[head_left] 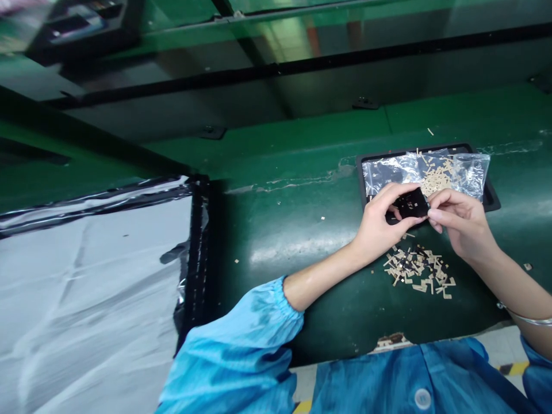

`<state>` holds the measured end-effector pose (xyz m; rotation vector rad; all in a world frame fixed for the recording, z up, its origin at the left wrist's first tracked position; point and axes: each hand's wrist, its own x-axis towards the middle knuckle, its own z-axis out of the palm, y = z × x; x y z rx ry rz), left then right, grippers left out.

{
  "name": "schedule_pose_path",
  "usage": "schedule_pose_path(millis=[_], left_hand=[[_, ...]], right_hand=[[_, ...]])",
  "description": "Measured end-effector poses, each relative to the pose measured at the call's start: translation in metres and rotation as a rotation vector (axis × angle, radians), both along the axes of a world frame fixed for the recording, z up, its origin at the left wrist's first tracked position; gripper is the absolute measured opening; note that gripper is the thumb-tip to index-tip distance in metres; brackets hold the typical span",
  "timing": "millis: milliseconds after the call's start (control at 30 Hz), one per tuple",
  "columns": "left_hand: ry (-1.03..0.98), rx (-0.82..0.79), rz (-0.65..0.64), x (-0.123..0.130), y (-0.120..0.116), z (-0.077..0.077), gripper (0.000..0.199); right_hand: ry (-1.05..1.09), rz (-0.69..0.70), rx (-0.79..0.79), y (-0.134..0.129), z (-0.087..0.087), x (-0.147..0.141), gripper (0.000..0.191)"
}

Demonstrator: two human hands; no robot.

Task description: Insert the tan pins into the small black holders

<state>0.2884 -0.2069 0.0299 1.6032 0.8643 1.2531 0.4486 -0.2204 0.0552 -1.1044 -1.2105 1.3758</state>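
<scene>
My left hand (383, 221) grips a small black rectangular part (411, 204) between thumb and fingers. At the part's right edge, my right hand (459, 218) is pinched; whatever lies between its fingertips is too small to name. Behind the hands is a black tray (491, 198) with a clear plastic bag (472, 172) in it. Small pale pieces (437, 177) lie on the bag. Below the hands, a loose pile of pale and dark small pieces (418, 267) rests on the green table.
A large box or frame with a whitish sheet (95, 299) and black edging stands at the left. A dark ledge (276, 72) runs across the back. A blurred black bin (86, 29) is at the upper left. Stray bits dot the green table (284, 230).
</scene>
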Motion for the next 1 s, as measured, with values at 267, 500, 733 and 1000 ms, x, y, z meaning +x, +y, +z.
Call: schedule_pose_path(millis=[267,500,733,1000], left_hand=[[0.086,0.072,0.039,-0.001,-0.001,0.0,0.038],[0.159,0.216,0.077,-0.003,-0.002,0.003,0.036],[0.421,0.279,0.155,-0.007,-0.005,0.02,0.04],[0.531,0.346,0.202,-0.008,-0.008,0.026,0.039]], right_hand=[[0.025,0.041,-0.065,0.003,0.0,0.003,0.015],[0.062,0.052,-0.124,0.004,0.002,0.004,0.02],[0.105,0.016,-0.133,0.006,0.001,0.005,0.024],[0.125,0.015,-0.151,0.006,0.003,0.004,0.023]])
